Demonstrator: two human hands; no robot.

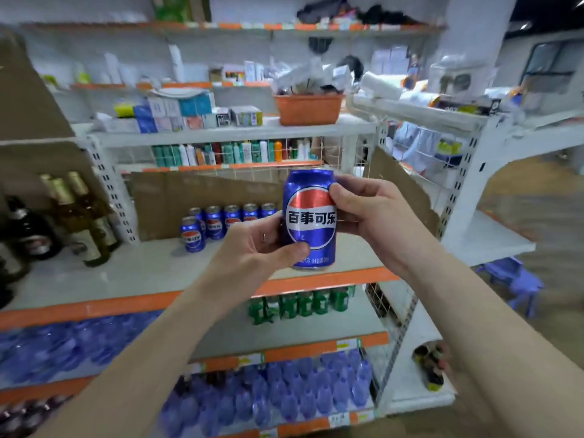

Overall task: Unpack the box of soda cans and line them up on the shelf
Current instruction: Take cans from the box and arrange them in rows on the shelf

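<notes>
I hold a blue soda can (pixel 310 216) upright in front of the shelf, its round red, white and blue logo facing me. My left hand (pixel 256 248) grips its lower left side, thumb across the front near the bottom. My right hand (pixel 369 213) grips its upper right side, thumb on the logo's edge. Behind the can, several matching blue cans (pixel 221 222) stand in a row on the grey shelf board (pixel 126 273), with one more can (pixel 192 234) in front at the left end. No box is in view.
Glass bottles (pixel 79 216) stand at the left of the same shelf. Brown cardboard (pixel 177 203) lines the back. Below are green bottles (pixel 300 303) and packs of blue water bottles (pixel 284 393). An orange basket (pixel 308 109) sits above. A purple stool (pixel 515 279) stands right.
</notes>
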